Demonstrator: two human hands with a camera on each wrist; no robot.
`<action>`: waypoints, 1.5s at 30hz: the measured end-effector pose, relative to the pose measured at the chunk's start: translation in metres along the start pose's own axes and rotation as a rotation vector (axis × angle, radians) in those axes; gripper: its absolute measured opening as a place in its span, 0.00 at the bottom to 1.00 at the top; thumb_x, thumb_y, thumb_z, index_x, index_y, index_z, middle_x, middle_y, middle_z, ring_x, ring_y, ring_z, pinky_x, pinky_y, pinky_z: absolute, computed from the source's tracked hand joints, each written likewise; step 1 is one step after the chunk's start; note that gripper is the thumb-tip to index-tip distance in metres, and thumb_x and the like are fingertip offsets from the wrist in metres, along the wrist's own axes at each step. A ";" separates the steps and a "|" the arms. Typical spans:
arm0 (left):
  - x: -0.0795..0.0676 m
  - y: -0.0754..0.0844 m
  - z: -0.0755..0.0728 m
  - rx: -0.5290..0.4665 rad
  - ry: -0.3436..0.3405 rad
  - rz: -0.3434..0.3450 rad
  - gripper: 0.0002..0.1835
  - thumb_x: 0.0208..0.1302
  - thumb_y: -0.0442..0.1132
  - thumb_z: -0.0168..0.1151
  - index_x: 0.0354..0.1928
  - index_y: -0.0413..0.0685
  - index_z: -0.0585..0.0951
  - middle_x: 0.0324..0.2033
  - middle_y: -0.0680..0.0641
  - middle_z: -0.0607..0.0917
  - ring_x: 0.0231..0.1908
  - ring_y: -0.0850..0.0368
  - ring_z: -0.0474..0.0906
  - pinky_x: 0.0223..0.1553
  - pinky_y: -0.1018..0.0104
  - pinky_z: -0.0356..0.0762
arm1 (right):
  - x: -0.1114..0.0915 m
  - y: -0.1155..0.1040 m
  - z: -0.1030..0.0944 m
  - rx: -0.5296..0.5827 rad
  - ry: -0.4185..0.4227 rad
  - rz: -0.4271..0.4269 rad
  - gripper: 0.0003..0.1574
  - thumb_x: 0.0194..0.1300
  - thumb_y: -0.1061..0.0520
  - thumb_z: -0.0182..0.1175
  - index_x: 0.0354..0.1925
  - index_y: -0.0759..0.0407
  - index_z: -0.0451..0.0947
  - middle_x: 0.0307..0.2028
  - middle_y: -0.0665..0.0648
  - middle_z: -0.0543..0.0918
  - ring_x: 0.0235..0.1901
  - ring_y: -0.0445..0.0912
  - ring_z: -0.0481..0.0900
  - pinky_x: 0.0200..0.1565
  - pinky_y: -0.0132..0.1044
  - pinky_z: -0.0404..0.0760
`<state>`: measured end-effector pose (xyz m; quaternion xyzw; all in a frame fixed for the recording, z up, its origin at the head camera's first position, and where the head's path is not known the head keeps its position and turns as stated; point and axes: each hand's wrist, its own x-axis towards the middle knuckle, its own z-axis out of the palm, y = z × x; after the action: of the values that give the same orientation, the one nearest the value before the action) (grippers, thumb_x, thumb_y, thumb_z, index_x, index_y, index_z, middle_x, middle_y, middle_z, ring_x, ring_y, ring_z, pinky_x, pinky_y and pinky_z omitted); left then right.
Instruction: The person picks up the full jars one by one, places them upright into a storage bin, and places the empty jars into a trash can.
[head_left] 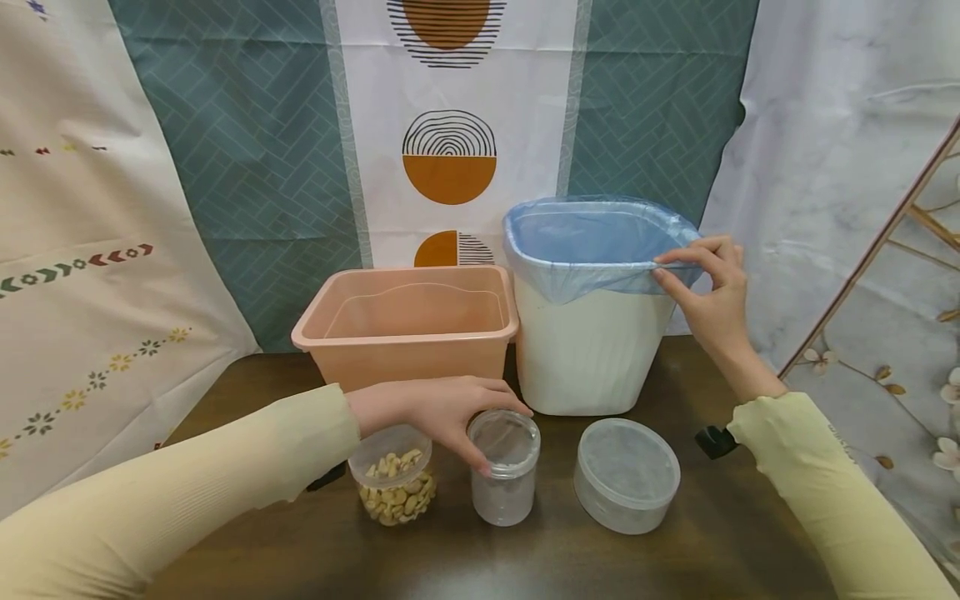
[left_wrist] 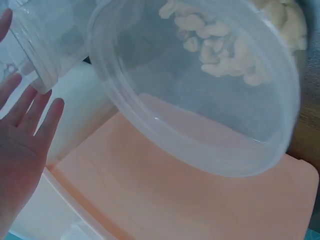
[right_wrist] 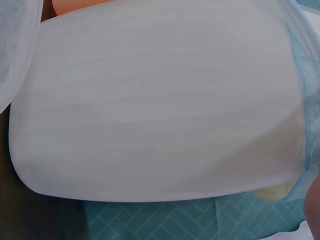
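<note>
My left hand (head_left: 450,408) reaches over a clear plastic jar (head_left: 504,504), thumb at the front of its rim and fingers behind, holding it near the top. In the left wrist view the fingertips (left_wrist: 46,92) are right at the rim. My right hand (head_left: 716,292) pinches the edge of a blue bin liner (head_left: 562,285) between thumb and fingers. The liner is folded over the rim of a white bin (head_left: 592,358), whose side fills the right wrist view. Beside my left wrist stands a clear jar of nuts (head_left: 397,496), partly covered by the sleeve.
A pink-orange plastic tub (head_left: 405,340) sits behind the jars, left of the bin. At the right front is a low, round lidded container (head_left: 626,479). Everything stands on a dark wooden table (head_left: 337,554), with patterned cloth (head_left: 255,167) hanging behind.
</note>
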<state>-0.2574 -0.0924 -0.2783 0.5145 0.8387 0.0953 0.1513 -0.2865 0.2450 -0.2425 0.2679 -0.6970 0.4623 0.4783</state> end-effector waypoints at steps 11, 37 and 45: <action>0.012 0.004 -0.006 0.119 -0.063 0.028 0.44 0.52 0.50 0.75 0.71 0.57 0.68 0.65 0.49 0.71 0.63 0.55 0.68 0.64 0.61 0.70 | 0.000 0.000 0.000 0.006 0.010 -0.001 0.07 0.54 0.75 0.64 0.36 0.76 0.82 0.36 0.34 0.70 0.45 0.33 0.62 0.51 0.30 0.54; 0.012 0.019 -0.059 0.083 -0.091 -0.018 0.42 0.52 0.47 0.75 0.70 0.60 0.69 0.64 0.51 0.70 0.62 0.56 0.67 0.63 0.59 0.71 | 0.000 0.000 0.000 0.001 0.003 0.008 0.08 0.55 0.75 0.64 0.36 0.76 0.82 0.37 0.34 0.70 0.46 0.33 0.62 0.51 0.31 0.54; 0.009 0.027 -0.087 0.068 -0.120 -0.015 0.40 0.52 0.46 0.75 0.69 0.59 0.70 0.65 0.51 0.71 0.63 0.55 0.68 0.63 0.58 0.72 | 0.000 -0.001 0.000 -0.006 0.000 0.012 0.08 0.55 0.74 0.65 0.37 0.76 0.82 0.37 0.34 0.69 0.45 0.33 0.61 0.51 0.31 0.54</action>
<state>-0.2694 -0.0728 -0.1899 0.5177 0.8347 0.0345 0.1844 -0.2858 0.2444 -0.2426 0.2623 -0.6999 0.4632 0.4762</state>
